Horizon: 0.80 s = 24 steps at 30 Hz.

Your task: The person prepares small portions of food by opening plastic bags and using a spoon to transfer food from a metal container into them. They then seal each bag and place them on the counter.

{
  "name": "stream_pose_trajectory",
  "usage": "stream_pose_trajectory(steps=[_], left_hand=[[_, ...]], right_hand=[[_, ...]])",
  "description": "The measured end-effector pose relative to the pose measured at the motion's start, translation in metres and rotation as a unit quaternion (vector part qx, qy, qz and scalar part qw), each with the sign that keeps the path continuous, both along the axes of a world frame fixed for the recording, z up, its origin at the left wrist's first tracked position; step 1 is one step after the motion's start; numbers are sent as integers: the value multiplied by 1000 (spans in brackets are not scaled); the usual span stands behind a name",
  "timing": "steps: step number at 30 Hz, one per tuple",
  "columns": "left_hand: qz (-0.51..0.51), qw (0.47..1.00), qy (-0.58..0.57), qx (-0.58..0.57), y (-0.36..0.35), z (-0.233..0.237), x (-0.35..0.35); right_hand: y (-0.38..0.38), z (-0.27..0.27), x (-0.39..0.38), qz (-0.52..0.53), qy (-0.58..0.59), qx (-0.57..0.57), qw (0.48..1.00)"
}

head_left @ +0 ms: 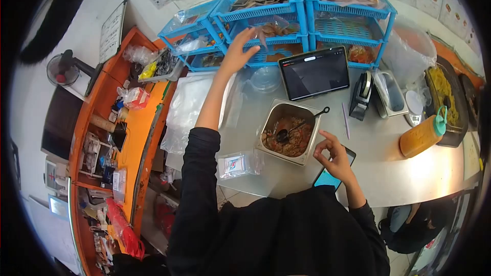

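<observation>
Bagged food [276, 28] just beside left grip [238, 52]

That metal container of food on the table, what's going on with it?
A person at a metal table has their left hand raised at the blue racks, by some clear plastic; whether it grips that isn't clear. The right hand, loosely curled with nothing visible in it, is above a phone. Neither hand seems to touch the metal container, which holds a food mix and a black spoon.
</observation>
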<state>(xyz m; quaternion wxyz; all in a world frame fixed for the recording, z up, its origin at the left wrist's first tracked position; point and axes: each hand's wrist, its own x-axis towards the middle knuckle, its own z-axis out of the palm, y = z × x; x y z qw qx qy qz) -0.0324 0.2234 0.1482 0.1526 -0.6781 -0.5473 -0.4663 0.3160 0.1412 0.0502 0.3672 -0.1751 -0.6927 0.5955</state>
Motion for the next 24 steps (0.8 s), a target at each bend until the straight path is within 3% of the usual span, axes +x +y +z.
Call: stream_pose_trajectory(steps=[1,3,5,7,9,11,13,14,18,21,23,24], left_hand=[[1,1000,-1,3,-4,-2,2],[-9,992,-42,-116,-35,-18,15],[89,953,-56,-283,-82,-37,22],[90,944,-109,-300,-129,-73,20],[80,922,-83,-371,-176,-103,25],[53,876,30,-479,-221,-161,16],[83,869,69,-483,-237,-170,49],[105,862,117,-482,-241,-169,63],[94,862,41,-496,-241,-154,75],[109,879,49,-462,-253,-165,86],[75,942,25,-325,-260,-161,100],[75,941,20,-328,-262,-156,108]], right_hand=[[-1,-3,3,1,-1,3,1000],[-3,-12,11,-25,-74,12,997],[-8,-20,19,-40,-69,-12,997],[-10,-30,26,-60,-64,-21,996],[-11,-34,28,-65,-54,-34,996],[-12,-31,27,-60,-60,-61,995],[-14,-15,12,-48,-64,-61,995],[-15,-7,3,-21,-69,-4,997],[-28,8,-33,70,-71,99,990],[-49,1,-50,113,-118,128,978],[-62,-15,-57,116,-169,133,970],[-67,-29,-61,71,-154,181,969]])
